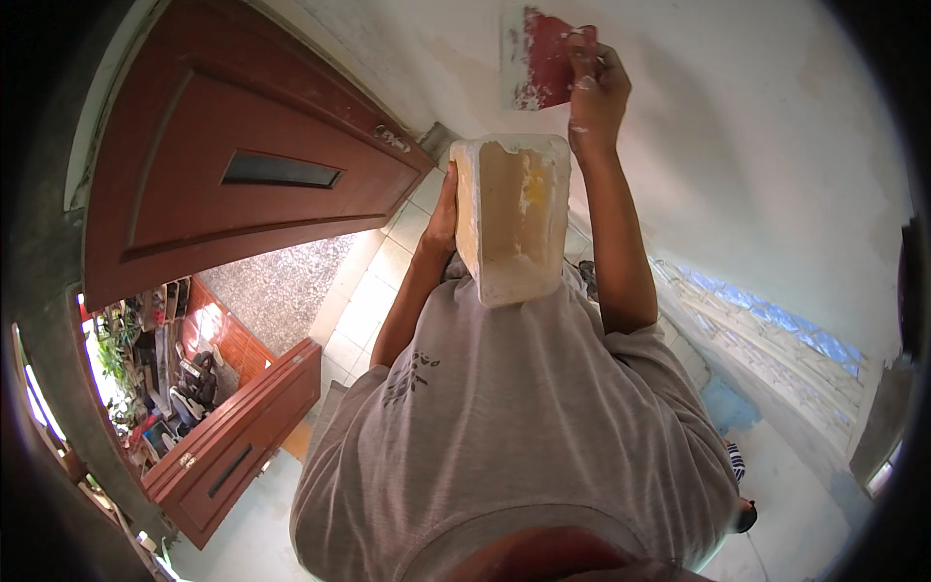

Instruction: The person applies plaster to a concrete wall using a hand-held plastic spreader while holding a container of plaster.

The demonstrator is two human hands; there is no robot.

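Pale wall, door L. R hand pinches scraper toward wall's L edge, contact unclear; L hand clasps tub by side, below. Prob. spreading step; next stroke wants scraper flat.

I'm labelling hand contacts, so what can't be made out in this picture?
All in the head view:
Left hand: most fingers hidden behind the white container.
Red scraper: part of its grip covered by the right hand.
Striped item: mostly hidden by the grey shirt.
Clutter at left: too small and jumbled to tell apart.
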